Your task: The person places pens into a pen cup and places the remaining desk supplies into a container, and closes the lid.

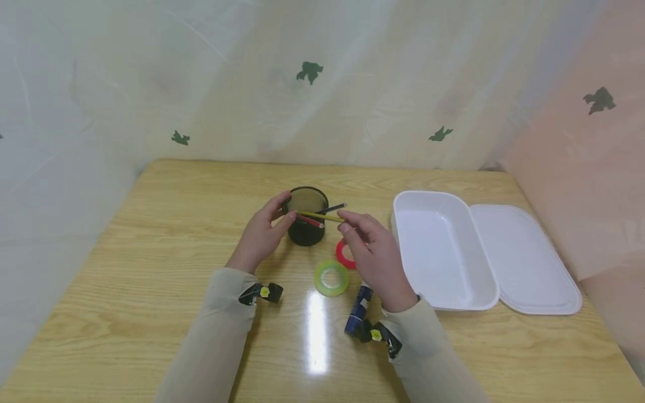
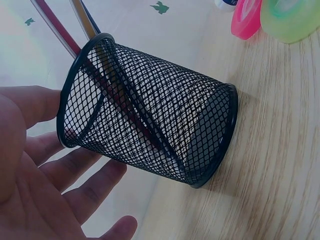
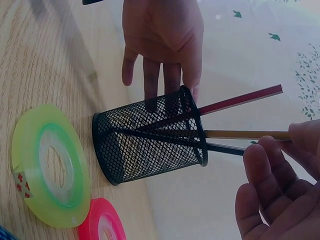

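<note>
A black mesh pencil cup stands upright on the table. My left hand holds it near the rim, thumb and fingers about its side, as the left wrist view shows. Between thumb and fingertips, my right hand pinches the upper end of a yellow pencil, whose lower part is inside the cup. A red pencil and a dark pencil also lean in the cup with their ends sticking out over the rim.
Green tape and red tape lie before the cup, the red one partly behind my right hand. A blue tube lies near my right wrist. To the right are a white plastic box and its flat lid.
</note>
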Available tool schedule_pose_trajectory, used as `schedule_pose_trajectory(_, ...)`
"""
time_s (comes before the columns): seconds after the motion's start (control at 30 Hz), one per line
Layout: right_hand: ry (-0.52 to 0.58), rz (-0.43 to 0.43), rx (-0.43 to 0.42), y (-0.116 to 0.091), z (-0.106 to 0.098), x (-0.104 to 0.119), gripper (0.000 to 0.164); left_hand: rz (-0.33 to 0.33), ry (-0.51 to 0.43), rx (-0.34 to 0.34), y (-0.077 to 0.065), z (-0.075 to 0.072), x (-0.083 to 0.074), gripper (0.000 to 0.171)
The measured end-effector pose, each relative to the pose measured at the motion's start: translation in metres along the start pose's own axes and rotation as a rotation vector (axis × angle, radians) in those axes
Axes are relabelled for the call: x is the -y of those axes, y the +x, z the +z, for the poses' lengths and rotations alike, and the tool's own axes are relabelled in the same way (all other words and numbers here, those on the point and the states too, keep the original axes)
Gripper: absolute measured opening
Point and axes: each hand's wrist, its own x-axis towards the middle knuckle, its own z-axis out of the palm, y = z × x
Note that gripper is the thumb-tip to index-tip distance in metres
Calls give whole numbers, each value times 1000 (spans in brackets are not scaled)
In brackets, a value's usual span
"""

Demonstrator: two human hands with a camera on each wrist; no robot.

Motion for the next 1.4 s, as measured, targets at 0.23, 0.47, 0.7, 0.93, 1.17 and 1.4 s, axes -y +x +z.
schedule_pose_trajectory(0.23,21,23,17,0,-2,0,34,-2,-1,1,0,0,1,56)
schedule_pose_trajectory(0.47,5,97,39,1,-9,5,35,-2,-4,2,0,0,0,56)
schedule_pose_trajectory(0.7,8,95,47,1,-11,3,32,-8,-4,0,-1,0,0,56)
schedule_pose_trajectory(0.93,-8,89,38,1,-14,6,32,-6,4,0,-2,-2,1,56)
schedule_pose_trajectory(1.17,11,131,32,1,-22,7,33,9,7,-6,0,-2,4,56)
schedule_pose_trajectory(1.4,0,129,28,-4,-31,-2,34,1,-4,4,0,1,8,56)
